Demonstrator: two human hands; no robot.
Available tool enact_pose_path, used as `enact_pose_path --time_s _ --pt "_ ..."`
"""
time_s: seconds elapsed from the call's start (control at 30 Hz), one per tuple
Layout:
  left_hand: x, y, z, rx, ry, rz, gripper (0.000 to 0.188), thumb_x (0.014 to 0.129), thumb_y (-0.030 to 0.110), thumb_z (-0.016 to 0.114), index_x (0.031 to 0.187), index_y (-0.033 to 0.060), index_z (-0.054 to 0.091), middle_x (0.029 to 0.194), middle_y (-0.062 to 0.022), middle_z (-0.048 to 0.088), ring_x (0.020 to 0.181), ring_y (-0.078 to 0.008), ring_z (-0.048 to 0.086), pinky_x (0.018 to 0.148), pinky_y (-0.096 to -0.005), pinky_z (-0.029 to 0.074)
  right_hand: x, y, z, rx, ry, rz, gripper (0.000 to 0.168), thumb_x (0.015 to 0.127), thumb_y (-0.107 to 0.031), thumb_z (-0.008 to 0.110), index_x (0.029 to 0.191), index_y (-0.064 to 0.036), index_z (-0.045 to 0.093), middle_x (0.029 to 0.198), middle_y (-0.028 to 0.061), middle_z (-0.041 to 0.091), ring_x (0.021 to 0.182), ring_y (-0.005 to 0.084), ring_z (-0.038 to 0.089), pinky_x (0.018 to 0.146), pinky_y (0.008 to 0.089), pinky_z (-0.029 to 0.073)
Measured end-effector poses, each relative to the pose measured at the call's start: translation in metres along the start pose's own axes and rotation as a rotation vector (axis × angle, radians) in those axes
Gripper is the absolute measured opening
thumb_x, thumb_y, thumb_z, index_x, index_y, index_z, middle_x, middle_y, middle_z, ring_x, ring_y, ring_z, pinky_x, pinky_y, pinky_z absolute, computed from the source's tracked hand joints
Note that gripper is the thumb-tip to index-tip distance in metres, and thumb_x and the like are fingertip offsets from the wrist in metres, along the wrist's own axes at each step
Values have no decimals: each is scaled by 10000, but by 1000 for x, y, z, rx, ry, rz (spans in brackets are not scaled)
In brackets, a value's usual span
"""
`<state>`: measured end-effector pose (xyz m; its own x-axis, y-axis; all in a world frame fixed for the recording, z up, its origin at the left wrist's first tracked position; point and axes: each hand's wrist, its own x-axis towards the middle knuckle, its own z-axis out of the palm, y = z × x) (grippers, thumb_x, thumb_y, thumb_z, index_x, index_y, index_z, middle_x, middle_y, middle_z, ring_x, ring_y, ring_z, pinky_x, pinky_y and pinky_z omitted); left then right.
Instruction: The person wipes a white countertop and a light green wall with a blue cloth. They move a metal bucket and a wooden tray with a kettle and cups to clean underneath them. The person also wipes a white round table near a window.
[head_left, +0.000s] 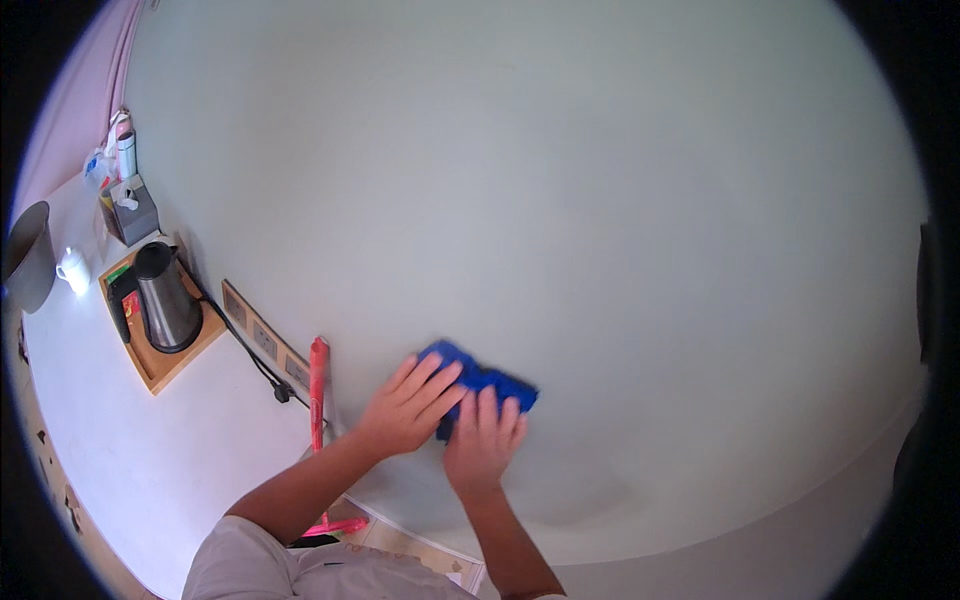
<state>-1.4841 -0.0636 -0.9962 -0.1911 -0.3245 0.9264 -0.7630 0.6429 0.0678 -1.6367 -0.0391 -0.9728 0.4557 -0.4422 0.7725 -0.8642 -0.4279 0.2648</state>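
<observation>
Against the pale wall (585, 210) lies a folded blue cloth (517, 390), pressed flat under both of my hands. My left hand (409, 409) covers the cloth's left part, its fingers slightly spread across the fabric. Lower and to the right, my right hand (484, 442) rests with its fingertips on the cloth's lower right part. The two hands nearly touch. The cloth's far edge and right corner show beyond the fingers; the palms hide the rest.
Left of me, a white table (247, 442) holds a steel electric kettle (171, 307) on a wooden tray (154, 375), a tissue box (135, 217) and a white lidded cup (73, 270). Wall sockets (264, 339) with a plugged cable sit near a red-handled tool (317, 382) leaning upright.
</observation>
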Motion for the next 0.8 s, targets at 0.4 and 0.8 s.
enact_pose_path --time_s 0.4,0.8 --pt "27 -27 -18 -57 144 -133 413 778 68 565 1190 38 577 1344 -174 498 1272 -394 426 1059 -522 330 54 -18 18 -65 172 -68 367 906 -146 483 1259 -77 553 1348 110 498 1204 392 459 979 535 324" --pt "38 -63 -50 -10 110 -186 509 751 57 565 1256 3 523 1407 -183 429 1331 -383 361 1082 -503 305 96 -44 17 96 101 -125 376 923 -108 450 1277 -20 542 1387 160 469 1283 378 418 1036 520 285"
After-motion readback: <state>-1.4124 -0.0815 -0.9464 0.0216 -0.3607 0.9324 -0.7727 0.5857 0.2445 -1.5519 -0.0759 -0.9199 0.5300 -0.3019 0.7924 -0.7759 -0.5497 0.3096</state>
